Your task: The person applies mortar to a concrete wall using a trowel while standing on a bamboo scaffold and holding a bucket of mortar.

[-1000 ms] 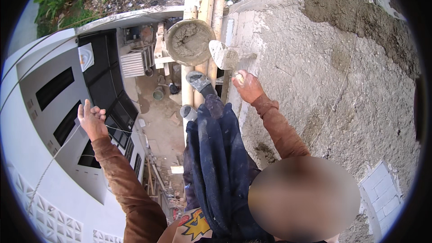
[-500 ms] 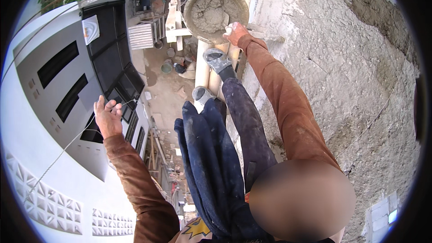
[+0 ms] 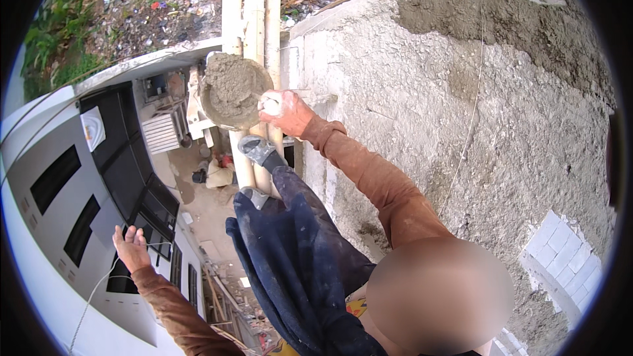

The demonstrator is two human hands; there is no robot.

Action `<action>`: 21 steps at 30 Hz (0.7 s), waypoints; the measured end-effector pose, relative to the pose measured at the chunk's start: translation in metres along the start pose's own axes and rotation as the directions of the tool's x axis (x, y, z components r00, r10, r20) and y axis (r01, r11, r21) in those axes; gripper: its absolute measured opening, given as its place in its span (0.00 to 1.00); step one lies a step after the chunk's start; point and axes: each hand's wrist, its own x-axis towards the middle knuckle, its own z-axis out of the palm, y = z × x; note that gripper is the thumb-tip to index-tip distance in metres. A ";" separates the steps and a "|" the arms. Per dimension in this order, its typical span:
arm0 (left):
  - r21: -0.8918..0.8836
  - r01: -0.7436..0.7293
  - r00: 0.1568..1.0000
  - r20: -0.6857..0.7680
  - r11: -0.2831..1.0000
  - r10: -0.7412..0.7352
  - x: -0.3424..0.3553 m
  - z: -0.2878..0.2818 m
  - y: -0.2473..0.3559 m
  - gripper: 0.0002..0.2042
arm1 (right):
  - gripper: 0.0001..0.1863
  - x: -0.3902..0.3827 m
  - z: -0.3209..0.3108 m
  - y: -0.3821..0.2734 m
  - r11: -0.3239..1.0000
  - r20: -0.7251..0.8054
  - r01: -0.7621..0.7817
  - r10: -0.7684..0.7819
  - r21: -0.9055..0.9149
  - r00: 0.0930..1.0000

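Observation:
My right hand (image 3: 285, 112) is closed round the handle of a trowel (image 3: 260, 96) at the right rim of a round bucket (image 3: 210, 111). Grey wet mortar (image 3: 232, 86) is heaped at the bucket and covers the trowel's blade. The bucket rests on light-coloured poles (image 3: 256, 20). Off to the left, my left hand (image 3: 132, 248) is raised with its fingers apart, holding nothing. A thin cord (image 3: 92, 300) hangs close to it. My shoes (image 3: 257, 148) stand on the poles, just nearer than the bucket.
A rough plastered wall (image 3: 395, 112) rises on the right, with darker mortar (image 3: 501, 20) high up and bare blocks (image 3: 560, 254) low down. Far below on the left lies the ground (image 3: 211, 214), where a person (image 3: 219, 173) crouches. A white building (image 3: 39, 237) stands beyond.
My view has swung, so the bucket now appears lower and further left. The trowel hand stays at the bucket rim, and mortar now heaps over the blade. My left hand remains raised and open.

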 end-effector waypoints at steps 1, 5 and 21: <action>-0.012 0.001 1.000 0.008 1.000 -0.001 -0.003 0.002 0.004 0.36 | 0.10 -0.006 -0.022 -0.022 0.928 0.150 -0.147 0.100 0.343 0.984; 0.034 -0.079 0.997 -0.025 0.996 0.079 -0.016 0.027 0.029 0.28 | 0.15 -0.031 -0.142 -0.068 0.613 0.362 -0.401 0.194 0.681 0.912; 0.351 0.197 0.974 -0.177 0.915 -0.142 -0.024 0.017 -0.004 0.32 | 0.13 -0.110 -0.238 -0.052 0.810 -0.594 0.042 0.392 0.584 0.703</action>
